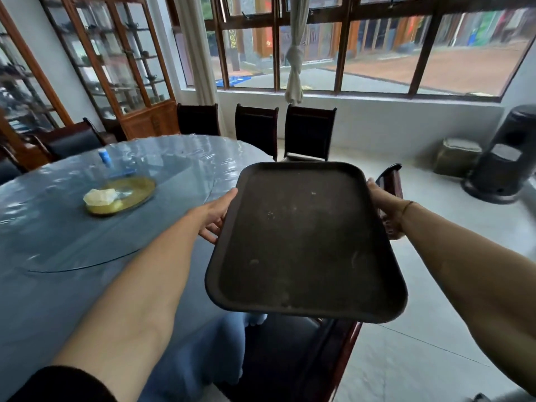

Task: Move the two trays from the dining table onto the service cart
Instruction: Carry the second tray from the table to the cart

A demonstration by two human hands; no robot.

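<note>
A dark brown rectangular tray [304, 242] with a worn, empty surface is held in the air to the right of the round dining table [72, 233]. It hovers over a dark chair [295, 358]. My left hand [216, 216] grips its left rim and my right hand [387, 207] grips its right rim. Only one tray is in view, and no service cart shows.
The table wears a blue cloth under clear plastic, with a glass turntable [110, 216] carrying a gold plate [124, 195] and a small bottle [105, 158]. Dark chairs [309, 132] line the window wall. A black heater [504, 158] stands on the pale floor at right.
</note>
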